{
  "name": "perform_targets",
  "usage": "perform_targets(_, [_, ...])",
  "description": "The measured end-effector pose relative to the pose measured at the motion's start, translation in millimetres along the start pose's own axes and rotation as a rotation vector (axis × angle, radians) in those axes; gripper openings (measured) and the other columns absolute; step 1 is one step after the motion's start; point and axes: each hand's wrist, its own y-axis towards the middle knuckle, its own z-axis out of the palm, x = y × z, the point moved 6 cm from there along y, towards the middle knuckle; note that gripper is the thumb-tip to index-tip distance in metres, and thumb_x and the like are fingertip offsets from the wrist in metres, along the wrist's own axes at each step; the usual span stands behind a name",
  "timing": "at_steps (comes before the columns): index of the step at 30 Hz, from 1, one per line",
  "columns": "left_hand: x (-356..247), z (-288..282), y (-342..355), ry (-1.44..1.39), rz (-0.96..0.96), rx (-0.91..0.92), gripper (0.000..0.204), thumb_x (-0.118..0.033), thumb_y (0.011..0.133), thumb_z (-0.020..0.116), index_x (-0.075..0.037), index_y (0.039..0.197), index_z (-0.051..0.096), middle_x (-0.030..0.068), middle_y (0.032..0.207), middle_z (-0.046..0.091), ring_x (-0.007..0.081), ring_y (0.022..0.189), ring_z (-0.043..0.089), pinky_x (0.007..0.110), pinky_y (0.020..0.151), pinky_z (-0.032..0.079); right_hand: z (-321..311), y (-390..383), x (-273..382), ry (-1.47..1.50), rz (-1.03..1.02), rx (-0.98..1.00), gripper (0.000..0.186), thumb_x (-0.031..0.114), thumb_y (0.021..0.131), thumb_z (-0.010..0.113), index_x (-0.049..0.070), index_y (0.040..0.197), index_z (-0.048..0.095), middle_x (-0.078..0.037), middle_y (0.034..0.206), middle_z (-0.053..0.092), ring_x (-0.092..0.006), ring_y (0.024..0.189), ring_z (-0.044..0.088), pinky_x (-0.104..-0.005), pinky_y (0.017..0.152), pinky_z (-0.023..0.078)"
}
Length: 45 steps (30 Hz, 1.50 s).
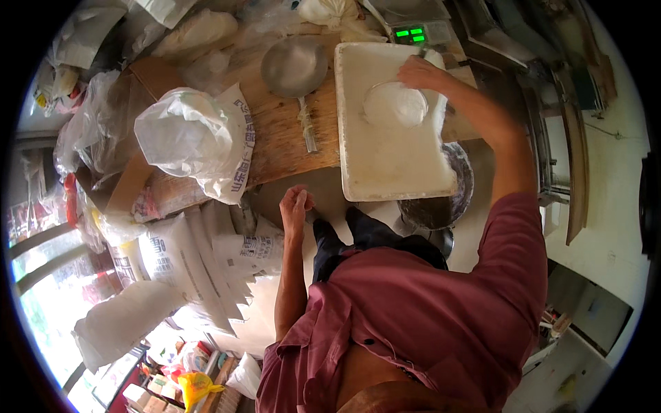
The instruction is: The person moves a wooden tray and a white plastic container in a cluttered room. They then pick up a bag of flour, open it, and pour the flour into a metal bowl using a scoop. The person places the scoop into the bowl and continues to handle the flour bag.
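Note:
Over the white rectangular tub (349, 158), my right hand (420, 73) is closed on a round, shallow scoop (395, 104). White powder lies in the scoop, and a bit of dark handle shows beyond my fist. The tub has a pale, powdery bottom. My left hand (296, 205) hangs in front of the table's near edge, fingers loosely curled, with nothing visible in it. Nearest to it on the table are a metal ladle-like pan (295, 67) with a wrapped handle and an opened white woven sack (224, 131).
A digital scale (420, 33) with a green lit display stands behind the tub. Below the tub's right corner is a dark-walled round bucket (441, 199). Stacked white sacks (193, 261) fill the floor at left. Plastic bags (103, 117) crowd the wooden table's (282, 138) left end.

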Motion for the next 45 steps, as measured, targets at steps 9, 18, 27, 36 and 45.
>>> perform_targets(9, [-7.2,31.9,10.4,0.046,-0.041,0.092,0.02,-0.013,0.098,0.056,0.001,0.112,0.061,0.0061,0.085,0.067,0.0107,0.067,0.061,0.025,0.062,0.049,21.2,-132.6,12.2,0.376,0.848,-0.15,0.026,0.03,0.085,0.062,0.004,0.084,0.068,-0.02,0.084,0.067,-0.0376,0.086,0.065,-0.0498,0.075,0.049])
perform_targets(18, [-12.7,108.2,49.5,0.601,0.293,0.068,0.06,-0.02,0.086,0.069,0.002,0.136,0.042,0.0221,0.12,0.058,0.0371,0.11,0.057,0.042,0.093,0.047,96.2,-151.4,87.9,0.742,1.435,-0.204,0.034,0.034,0.088,0.058,0.001,0.091,0.067,-0.021,0.095,0.069,-0.0391,0.091,0.066,-0.0509,0.078,0.052])
perform_targets(27, [2.8,155.6,77.0,0.612,0.326,0.052,0.071,-0.003,0.078,0.058,0.005,0.143,0.032,0.0321,0.131,0.048,0.0472,0.12,0.048,0.049,0.102,0.039,110.6,-71.6,193.7,1.106,1.526,-0.315,0.038,0.036,0.092,0.055,-0.001,0.091,0.066,-0.022,0.095,0.068,-0.0398,0.092,0.066,-0.05,0.077,0.052])
perform_targets(36, [-1.8,153.3,74.9,0.586,0.359,0.031,0.072,-0.001,0.074,0.054,0.005,0.143,0.033,0.0326,0.129,0.049,0.0489,0.116,0.051,0.049,0.098,0.043,129.1,-77.9,181.7,1.447,1.529,-0.307,0.044,0.038,0.094,0.054,-0.005,0.092,0.065,-0.025,0.093,0.067,-0.0413,0.091,0.066,-0.0489,0.077,0.051])
perform_targets(45, [-0.9,153.7,76.7,0.529,0.382,0.084,0.071,-0.002,0.075,0.054,0.004,0.143,0.035,0.0319,0.128,0.049,0.0492,0.114,0.051,0.048,0.099,0.042,142.4,-72.7,193.6,1.144,1.549,-0.488,0.04,0.036,0.093,0.056,-0.002,0.083,0.063,-0.024,0.087,0.066,-0.0426,0.088,0.064,-0.0519,0.075,0.05])
